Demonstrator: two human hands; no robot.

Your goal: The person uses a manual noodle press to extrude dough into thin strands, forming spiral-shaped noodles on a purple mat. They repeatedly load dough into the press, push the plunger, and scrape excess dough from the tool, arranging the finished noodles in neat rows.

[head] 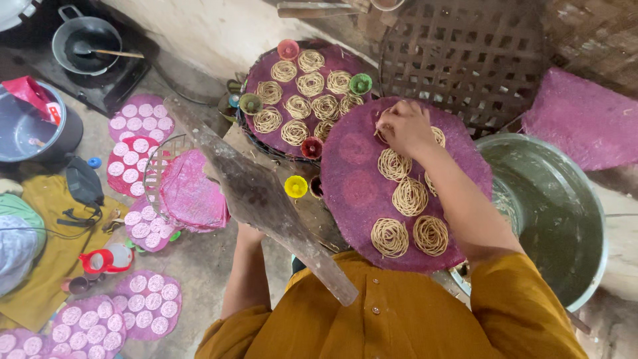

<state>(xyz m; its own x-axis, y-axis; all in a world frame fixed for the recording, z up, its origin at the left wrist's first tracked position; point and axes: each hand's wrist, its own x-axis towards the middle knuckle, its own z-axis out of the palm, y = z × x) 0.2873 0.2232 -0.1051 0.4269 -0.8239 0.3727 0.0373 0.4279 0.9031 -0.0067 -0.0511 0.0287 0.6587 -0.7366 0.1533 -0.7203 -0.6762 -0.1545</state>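
One of our hands, the right hand (pixel 404 126), pinches a noodle coil (pixel 382 133) on the purple mat (pixel 355 179); our left hand hides, grip unknown.

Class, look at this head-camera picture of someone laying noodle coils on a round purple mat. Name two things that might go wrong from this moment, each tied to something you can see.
1. The near purple mat seems to overhang the big metal basin; pressure from the right hand might tip it and slide the noodle coils off.
2. The long wooden lever runs close beside that mat, with the left hand hidden beneath it; a swing could knock the small yellow cup or the coils.
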